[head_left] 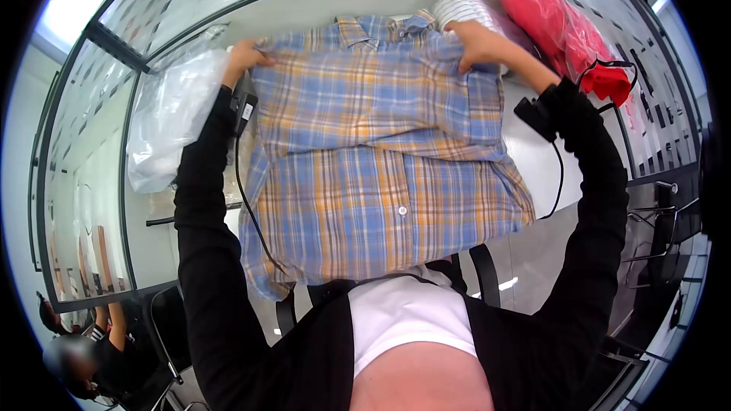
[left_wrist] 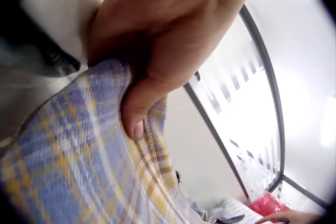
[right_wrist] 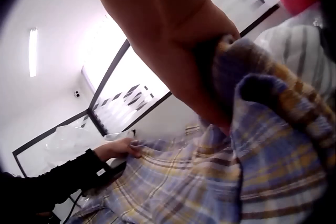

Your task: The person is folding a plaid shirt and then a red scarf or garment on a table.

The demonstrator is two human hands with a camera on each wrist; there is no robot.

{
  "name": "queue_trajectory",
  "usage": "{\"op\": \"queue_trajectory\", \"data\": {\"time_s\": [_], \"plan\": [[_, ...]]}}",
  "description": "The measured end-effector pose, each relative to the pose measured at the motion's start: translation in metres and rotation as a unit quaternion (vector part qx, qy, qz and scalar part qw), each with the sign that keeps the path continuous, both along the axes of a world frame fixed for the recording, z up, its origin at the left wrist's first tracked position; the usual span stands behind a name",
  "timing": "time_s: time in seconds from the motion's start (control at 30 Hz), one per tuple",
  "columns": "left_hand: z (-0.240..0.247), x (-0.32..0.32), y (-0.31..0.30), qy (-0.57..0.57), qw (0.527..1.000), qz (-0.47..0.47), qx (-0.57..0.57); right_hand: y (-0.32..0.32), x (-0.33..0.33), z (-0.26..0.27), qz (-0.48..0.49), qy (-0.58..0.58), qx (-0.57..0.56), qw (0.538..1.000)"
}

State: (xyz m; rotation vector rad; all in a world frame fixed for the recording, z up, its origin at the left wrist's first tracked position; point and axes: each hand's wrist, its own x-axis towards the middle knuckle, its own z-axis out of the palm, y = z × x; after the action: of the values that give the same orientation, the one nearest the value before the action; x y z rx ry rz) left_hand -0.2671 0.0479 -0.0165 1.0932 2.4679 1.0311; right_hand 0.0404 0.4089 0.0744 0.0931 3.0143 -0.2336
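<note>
A plaid shirt (head_left: pixel 343 205) in blue, yellow and white spreads over the table, its collar at the far side and its lower part hanging toward the person. At the shirt's upper left, my left hand (head_left: pixel 244 59) grips the cloth; the left wrist view shows the thumb (left_wrist: pixel 137 121) pressed onto the plaid fabric (left_wrist: pixel 79 145). My right hand (head_left: pixel 481 44) holds the upper right part, and in the right wrist view bunched plaid cloth (right_wrist: pixel 278 145) sits in its grasp. A fold runs across the shirt's middle, above a white button.
Left of the shirt lies a clear plastic bag (head_left: pixel 171 118). Behind my right hand are a white striped bundle (head_left: pixel 464 9) and a red plastic-wrapped bundle (head_left: pixel 544 19). Glass partitions enclose the white table (head_left: pixel 533 164). Cables hang from both wrists. Another person (head_left: pixel 84 358) sits at the lower left.
</note>
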Motion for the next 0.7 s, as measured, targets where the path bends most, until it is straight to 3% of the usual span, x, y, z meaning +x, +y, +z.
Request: {"op": "queue_trajectory", "data": {"time_s": [0.03,0.07,0.1,0.17,0.2,0.27,0.37,0.47,0.53,0.57,0.63,0.7], "plan": [[-0.006,-0.019,-0.002,0.052,0.998,0.029,-0.017,0.01,-0.005,0.001,-0.001,0.006,0.014,1.0],[0.031,-0.007,0.0,-0.002,0.997,0.048,-0.055,0.027,-0.014,0.003,-0.005,0.059,0.028,0.998],[0.039,-0.022,-0.004,0.005,0.999,0.042,0.017,0.037,-0.023,0.014,-0.026,0.064,0.028,0.997],[0.085,0.007,-0.002,0.072,0.981,0.157,0.084,0.053,-0.044,0.036,-0.058,0.083,0.051,0.994],[0.096,0.002,-0.004,0.075,0.978,0.163,0.11,0.053,-0.051,0.049,-0.055,0.109,0.078,0.989],[0.114,-0.012,-0.007,0.08,0.968,0.174,0.159,0.053,-0.069,0.077,-0.073,0.302,0.085,0.947],[0.134,-0.007,-0.014,0.133,0.932,0.113,0.316,0.043,-0.061,0.088,0.008,0.492,0.052,0.869],[0.136,-0.009,-0.046,0.202,0.909,0.086,0.355,0.024,-0.023,0.098,0.046,0.543,0.014,0.838],[0.142,0.036,-0.068,0.276,0.909,0.116,0.289,-0.006,0.016,0.098,0.067,0.551,0.019,0.832],[0.148,0.086,-0.072,0.224,0.929,0.143,0.259,0.002,0.026,0.088,0.093,0.521,0.049,0.847],[0.132,0.123,-0.108,0.202,0.959,0.024,0.198,0.027,0.05,0.062,0.144,0.458,0.109,0.871],[0.118,0.177,-0.128,0.143,0.971,-0.149,0.122,-0.001,0.094,0.052,0.258,0.387,0.11,0.878]]}}
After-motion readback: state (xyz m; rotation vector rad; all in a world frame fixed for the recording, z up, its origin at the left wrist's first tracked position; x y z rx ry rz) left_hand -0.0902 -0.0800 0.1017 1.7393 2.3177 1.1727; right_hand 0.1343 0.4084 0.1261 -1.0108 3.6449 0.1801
